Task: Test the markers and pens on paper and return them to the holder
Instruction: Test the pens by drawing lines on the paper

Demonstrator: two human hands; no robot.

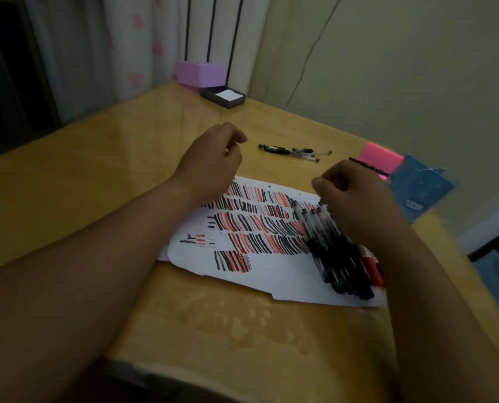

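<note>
Yellow wood table (103,175) w/ glossy top, patchy dull marks near the front edge. Room is dim: cream wall on the right w/ a thin crack line, pale curtain (120,53) w/ pink hearts at back left.

Far corner: lilac box (199,72), and just beside it a dark tray (223,97) w/ white paper inside. Mid-table, beyond the hands, a few loose pens (289,151) lie together. Right side: pink sticky pad (380,155), one dark pen (369,167) lying across its near edge, and touching the pad the blue holder (419,187), at the table's right edge.

Paper (271,274) sits centre-right, angled, mostly covered w/ rows of red & black test strokes. On its right part is a bundle of pens (329,251), approx. parallel, clear barrels w/ dark grips, plus a red marker (371,269) on the bundle's right side.

Left hand (213,158) is at the paper's far-left corner, seen from the back, fingers loosely curled, nothing seen in them. Forearm crosses the table's left half and hides the paper's left edge.

Right hand (356,196) is over the far ends of the bundle, fingers curled down, thumb toward the left. It's blurred and covers those ends, so can't tell if it grips the pens or only rests on them. Its forearm hides the paper's right edge.
</note>
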